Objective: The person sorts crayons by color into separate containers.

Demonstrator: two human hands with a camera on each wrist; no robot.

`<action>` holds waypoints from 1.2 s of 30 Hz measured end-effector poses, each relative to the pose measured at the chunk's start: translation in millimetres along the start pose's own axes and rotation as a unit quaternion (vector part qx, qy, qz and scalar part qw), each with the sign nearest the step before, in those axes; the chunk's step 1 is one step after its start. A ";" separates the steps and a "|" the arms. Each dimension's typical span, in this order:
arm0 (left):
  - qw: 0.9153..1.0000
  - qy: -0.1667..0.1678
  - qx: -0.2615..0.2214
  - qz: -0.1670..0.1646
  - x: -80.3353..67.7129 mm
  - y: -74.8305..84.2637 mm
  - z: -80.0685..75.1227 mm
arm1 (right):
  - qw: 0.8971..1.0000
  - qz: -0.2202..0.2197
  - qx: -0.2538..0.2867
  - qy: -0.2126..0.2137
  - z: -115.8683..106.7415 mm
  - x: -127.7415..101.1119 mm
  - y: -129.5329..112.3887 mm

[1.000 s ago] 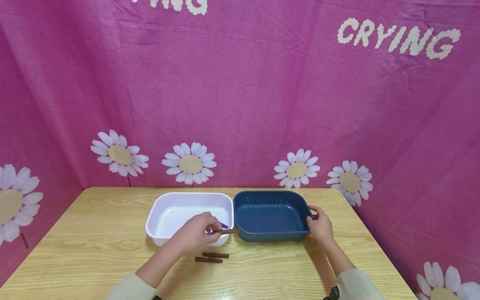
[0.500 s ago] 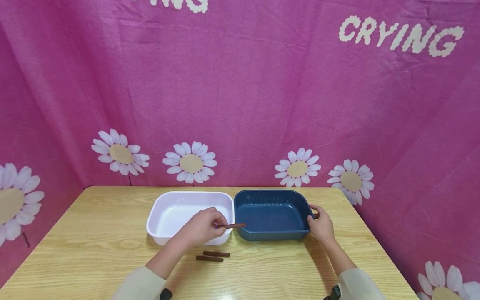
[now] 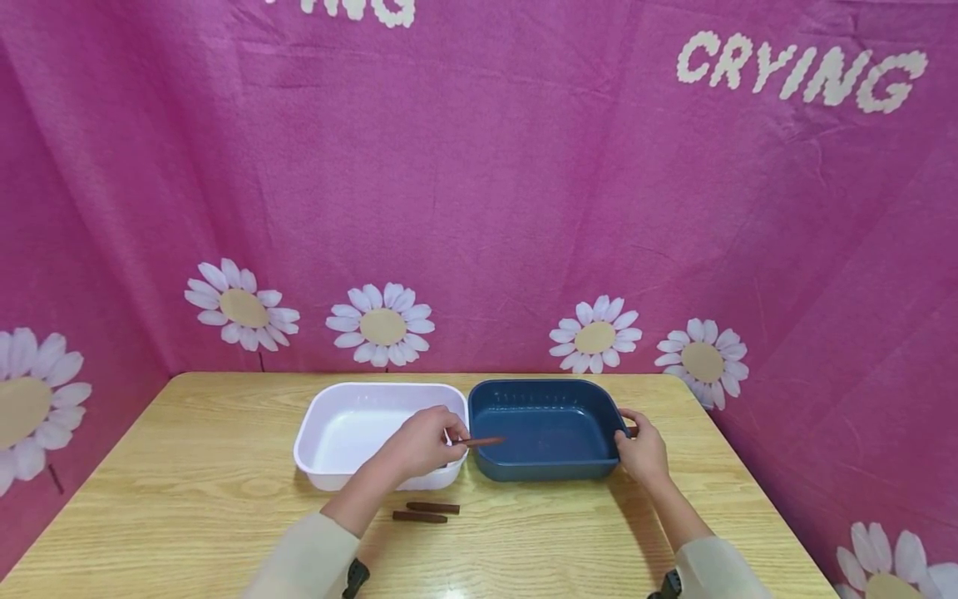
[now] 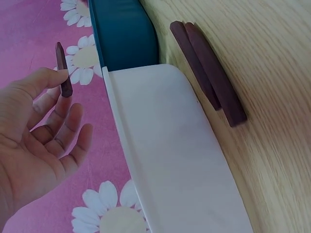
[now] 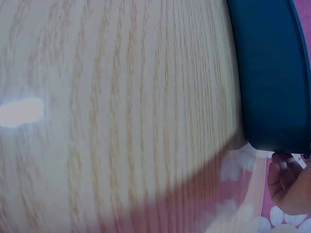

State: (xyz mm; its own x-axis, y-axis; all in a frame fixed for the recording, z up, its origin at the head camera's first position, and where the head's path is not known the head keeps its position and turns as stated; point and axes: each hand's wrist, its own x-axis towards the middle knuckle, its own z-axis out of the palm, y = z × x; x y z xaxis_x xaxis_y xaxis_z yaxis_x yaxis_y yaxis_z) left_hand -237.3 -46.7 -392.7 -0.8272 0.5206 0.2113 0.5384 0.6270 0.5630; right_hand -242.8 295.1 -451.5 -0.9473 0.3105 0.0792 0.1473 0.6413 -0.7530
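Note:
My left hand point(image 3: 425, 443) pinches a brown crayon point(image 3: 488, 442) between thumb and fingers. The crayon's free end reaches over the near left corner of the dark blue bin point(image 3: 546, 471), while the hand is above the right side of the white bin point(image 3: 337, 481). In the left wrist view, the pinched crayon point(image 4: 63, 73) shows a tapered tip, and the other fingers curl loosely. My right hand point(image 3: 644, 449) holds the right end of the blue bin at its rim. A small brown piece point(image 3: 633, 432) shows between its thumb and fingers.
Two more brown crayons point(image 3: 432, 507) lie side by side on the wooden table point(image 3: 187, 499), in front of the white bin. The two bins stand end to end. A pink curtain point(image 3: 479, 191) with daisies hangs behind and at both sides.
My left hand has risen and moved right with the brown crayon, bringing its end over the blue bin. Purple pieces seen by that hand earlier no longer show. The right hand stays put.

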 end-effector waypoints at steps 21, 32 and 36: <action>0.999 -0.029 -0.012 -0.038 26.7 -1.4 14.1 | 1.000 -0.014 -0.003 0.012 1.0 0.4 -0.8; 0.996 -0.048 -0.017 -0.067 38.7 8.3 23.8 | 1.000 -0.005 -0.004 0.006 -0.2 -0.6 -0.8; 0.997 -0.048 -0.008 -0.063 41.2 10.2 27.7 | 1.000 -0.005 -0.003 0.004 -0.5 -1.4 -1.5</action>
State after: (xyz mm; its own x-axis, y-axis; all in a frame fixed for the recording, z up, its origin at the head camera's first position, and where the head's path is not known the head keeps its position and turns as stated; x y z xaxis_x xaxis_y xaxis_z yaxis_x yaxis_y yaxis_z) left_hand -261.5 -2.8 -400.4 -0.8688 0.4915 0.0601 0.4270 0.6822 0.5934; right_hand -241.6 294.1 -450.2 -0.9466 0.3091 0.0916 0.1395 0.6488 -0.7481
